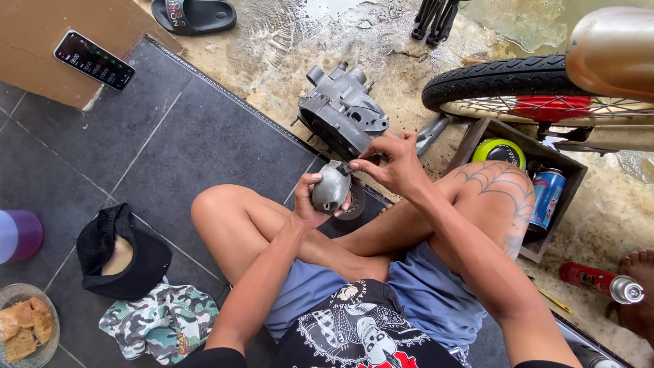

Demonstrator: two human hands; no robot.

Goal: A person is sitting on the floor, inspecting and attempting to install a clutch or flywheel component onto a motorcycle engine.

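Lowest in the frame, at bottom centre: black shirt with skull print point(361, 334), then blue shorts point(422, 293) over crossed bare legs. At lower left, on dark floor tiles point(170, 136): glass bowl with fried snacks point(24, 330), camouflage cloth point(163, 324), black cap point(122, 252) turned upside down, and a purple cup point(17, 235) at the left edge.

In the middle of the frame, just above the knees: left hand point(310, 201) wrapped from below around a rounded grey metal cover point(332, 187), fingers closed firmly on it, thumb on the near side. Right hand point(395, 163) just beside it on the right, fingers pinched together on something small at the top edge of the cover; too small to tell what exactly. Under the cover, partly hidden, a dark round part point(354, 204) on the floor.

A bit higher, beyond the hands: grey engine casing point(340, 109) lying on wet concrete. At right, near the tattooed knee: wooden box point(518, 184) with a green-yellow round tin point(499, 151) and a blue can point(546, 197) inside. Red spray can point(599, 281) lying at lower right, close to another person's bare foot point(637, 286).

Farthest, along the top: motorcycle wheel point(524, 85) at upper right, black sandal point(194, 15) at top, phone point(94, 60) on brown cardboard at upper left.
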